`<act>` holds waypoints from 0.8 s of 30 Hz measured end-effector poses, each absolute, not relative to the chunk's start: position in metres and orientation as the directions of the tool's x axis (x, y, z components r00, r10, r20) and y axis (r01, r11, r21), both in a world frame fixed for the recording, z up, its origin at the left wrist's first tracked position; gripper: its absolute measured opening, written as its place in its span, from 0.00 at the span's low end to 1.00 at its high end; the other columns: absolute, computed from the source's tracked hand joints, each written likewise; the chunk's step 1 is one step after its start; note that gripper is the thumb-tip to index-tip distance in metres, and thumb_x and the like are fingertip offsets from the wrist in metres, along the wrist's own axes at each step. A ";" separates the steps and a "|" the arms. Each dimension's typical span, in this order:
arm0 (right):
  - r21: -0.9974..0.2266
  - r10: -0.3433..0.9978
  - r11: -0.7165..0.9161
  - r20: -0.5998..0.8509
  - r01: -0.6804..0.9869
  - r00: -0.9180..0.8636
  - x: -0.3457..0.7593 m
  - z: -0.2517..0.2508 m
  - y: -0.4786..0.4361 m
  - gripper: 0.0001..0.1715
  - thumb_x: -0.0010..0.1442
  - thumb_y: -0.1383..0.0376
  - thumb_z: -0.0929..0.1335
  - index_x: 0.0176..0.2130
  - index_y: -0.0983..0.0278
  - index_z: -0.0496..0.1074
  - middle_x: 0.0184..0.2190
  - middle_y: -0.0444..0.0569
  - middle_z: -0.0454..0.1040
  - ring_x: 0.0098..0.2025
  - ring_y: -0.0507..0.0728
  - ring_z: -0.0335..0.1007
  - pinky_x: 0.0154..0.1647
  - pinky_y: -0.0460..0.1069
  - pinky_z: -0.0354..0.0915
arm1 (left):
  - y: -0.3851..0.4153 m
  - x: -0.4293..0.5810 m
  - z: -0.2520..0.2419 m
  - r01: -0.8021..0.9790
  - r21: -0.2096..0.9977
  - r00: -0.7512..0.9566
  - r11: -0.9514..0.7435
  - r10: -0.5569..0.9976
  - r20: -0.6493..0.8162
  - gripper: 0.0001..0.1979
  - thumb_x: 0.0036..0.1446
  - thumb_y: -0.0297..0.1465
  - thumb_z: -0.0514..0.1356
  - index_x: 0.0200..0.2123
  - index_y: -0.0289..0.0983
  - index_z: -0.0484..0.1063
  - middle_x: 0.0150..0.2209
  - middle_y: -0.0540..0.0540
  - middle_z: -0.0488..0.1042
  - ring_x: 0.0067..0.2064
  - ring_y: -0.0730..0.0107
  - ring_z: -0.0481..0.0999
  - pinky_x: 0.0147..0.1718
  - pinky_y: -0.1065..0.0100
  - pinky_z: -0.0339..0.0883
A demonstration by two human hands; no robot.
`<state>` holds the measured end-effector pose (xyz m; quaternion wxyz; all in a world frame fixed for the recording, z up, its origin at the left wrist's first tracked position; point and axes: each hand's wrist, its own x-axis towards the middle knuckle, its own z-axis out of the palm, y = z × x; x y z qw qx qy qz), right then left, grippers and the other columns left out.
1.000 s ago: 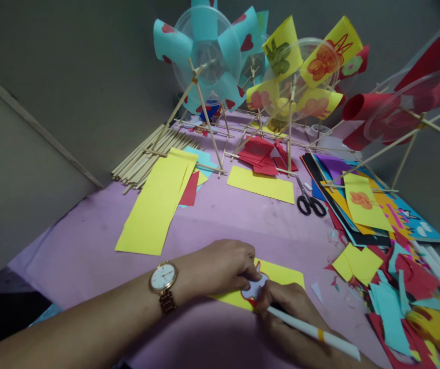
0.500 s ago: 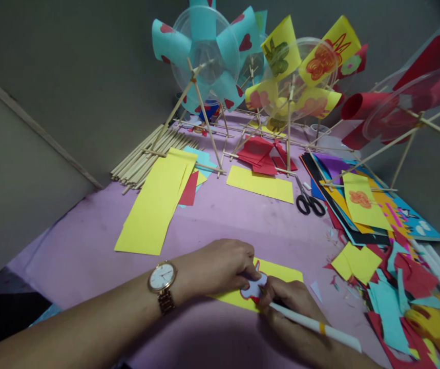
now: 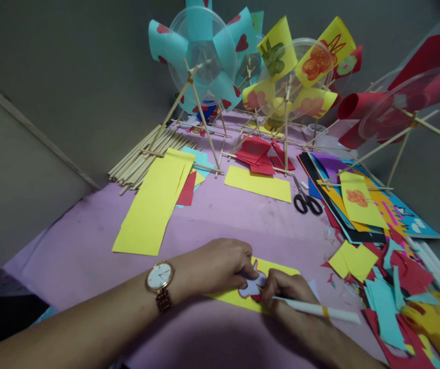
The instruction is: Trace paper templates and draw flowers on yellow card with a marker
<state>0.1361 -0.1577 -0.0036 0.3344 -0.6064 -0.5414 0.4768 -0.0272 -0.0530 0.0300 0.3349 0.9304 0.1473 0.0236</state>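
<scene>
A yellow paper strip (image 3: 276, 267) lies flat on the table in front of me. On it is a small pale-lilac paper cutout (image 3: 249, 290) with a red outline around it. My left hand (image 3: 229, 264), with a watch (image 3: 160, 277) on its wrist, has curled fingers that pin the cutout against the strip. My right hand (image 3: 291, 297) grips a white marker pen (image 3: 319, 308) with an orange band, its fingers at the cutout's right edge. The pen's tip is hidden by those fingers.
Paper scraps (image 3: 386, 307) and a yellow-handled tool (image 3: 431, 328) lie at the right. Black-handled scissors (image 3: 307, 202), yellow strips (image 3: 148, 210) and a bundle of sticks (image 3: 139, 164) are beyond my hands. Stick-framed paper wheels (image 3: 200, 56) stand at the back.
My right hand has shifted slightly up and right along the cutout's edge, and the marker pen now lies flatter. My left hand keeps its hold. The whole view has drifted a little.
</scene>
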 end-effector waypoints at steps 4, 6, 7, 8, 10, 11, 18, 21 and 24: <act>-0.943 0.974 -0.218 -0.225 0.252 0.001 0.139 -0.006 -0.157 0.04 0.38 0.67 0.59 0.17 0.61 0.61 0.14 0.39 0.58 0.19 0.49 0.51 0.18 0.43 0.47 | -0.054 -0.027 0.031 0.265 0.604 0.954 -0.752 0.294 -0.051 0.10 0.51 0.20 0.64 0.34 0.42 0.77 0.28 0.54 0.67 0.32 0.75 0.68 0.32 0.76 0.59; -0.951 0.979 -0.184 -0.201 0.248 -0.041 0.138 -0.005 -0.157 0.04 0.39 0.67 0.59 0.17 0.62 0.61 0.14 0.39 0.59 0.18 0.49 0.51 0.18 0.43 0.47 | -0.053 -0.027 0.031 0.261 0.615 0.955 -0.744 0.291 -0.053 0.11 0.51 0.20 0.64 0.35 0.42 0.77 0.28 0.54 0.66 0.31 0.75 0.68 0.31 0.76 0.59; -0.953 0.981 -0.161 -0.183 0.257 -0.063 0.137 -0.004 -0.158 0.04 0.40 0.68 0.60 0.17 0.62 0.61 0.14 0.39 0.59 0.18 0.49 0.50 0.18 0.43 0.47 | -0.053 -0.027 0.030 0.258 0.623 0.956 -0.738 0.289 -0.054 0.12 0.51 0.19 0.64 0.35 0.42 0.77 0.27 0.54 0.66 0.31 0.75 0.68 0.31 0.76 0.59; -0.953 0.983 -0.138 -0.165 0.271 -0.079 0.135 -0.003 -0.158 0.04 0.40 0.68 0.60 0.18 0.62 0.60 0.14 0.38 0.59 0.18 0.48 0.49 0.18 0.43 0.46 | -0.053 -0.027 0.030 0.255 0.630 0.956 -0.734 0.287 -0.053 0.12 0.51 0.19 0.64 0.34 0.42 0.77 0.28 0.54 0.66 0.31 0.76 0.68 0.31 0.76 0.59; -0.945 0.985 -0.105 -0.141 0.310 -0.097 0.134 -0.001 -0.158 0.04 0.42 0.68 0.60 0.18 0.62 0.60 0.14 0.37 0.58 0.17 0.48 0.47 0.17 0.42 0.46 | -0.053 -0.027 0.029 0.248 0.638 0.957 -0.729 0.286 -0.045 0.12 0.50 0.18 0.64 0.33 0.42 0.77 0.28 0.54 0.67 0.31 0.76 0.68 0.31 0.77 0.59; -0.940 0.986 -0.095 -0.134 0.328 -0.098 0.133 0.000 -0.158 0.04 0.42 0.68 0.60 0.19 0.61 0.59 0.14 0.37 0.57 0.17 0.47 0.46 0.17 0.42 0.45 | -0.053 -0.027 0.029 0.244 0.643 0.958 -0.726 0.284 -0.043 0.12 0.50 0.18 0.64 0.34 0.42 0.77 0.28 0.54 0.67 0.32 0.75 0.68 0.32 0.77 0.59; -0.923 0.983 -0.062 -0.122 0.380 -0.135 0.134 0.002 -0.158 0.03 0.44 0.67 0.60 0.20 0.61 0.59 0.15 0.38 0.58 0.17 0.48 0.49 0.18 0.43 0.47 | -0.052 -0.027 0.028 0.234 0.658 0.960 -0.716 0.279 -0.038 0.14 0.50 0.17 0.63 0.35 0.42 0.77 0.29 0.53 0.68 0.32 0.76 0.69 0.32 0.77 0.60; -0.915 0.979 -0.079 -0.145 0.395 -0.141 0.133 0.003 -0.157 0.02 0.43 0.67 0.59 0.20 0.61 0.59 0.15 0.39 0.58 0.17 0.49 0.50 0.18 0.44 0.48 | -0.053 -0.027 0.031 0.238 0.642 0.959 -0.729 0.281 -0.037 0.12 0.50 0.17 0.64 0.34 0.40 0.77 0.28 0.53 0.67 0.31 0.76 0.69 0.31 0.77 0.60; -0.909 0.976 -0.115 -0.178 0.400 -0.125 0.131 0.002 -0.158 0.03 0.43 0.66 0.59 0.20 0.60 0.58 0.15 0.39 0.57 0.17 0.50 0.49 0.18 0.44 0.47 | -0.054 -0.028 0.036 0.243 0.625 0.958 -0.741 0.286 -0.034 0.11 0.51 0.17 0.62 0.32 0.39 0.77 0.27 0.53 0.66 0.31 0.76 0.69 0.31 0.77 0.60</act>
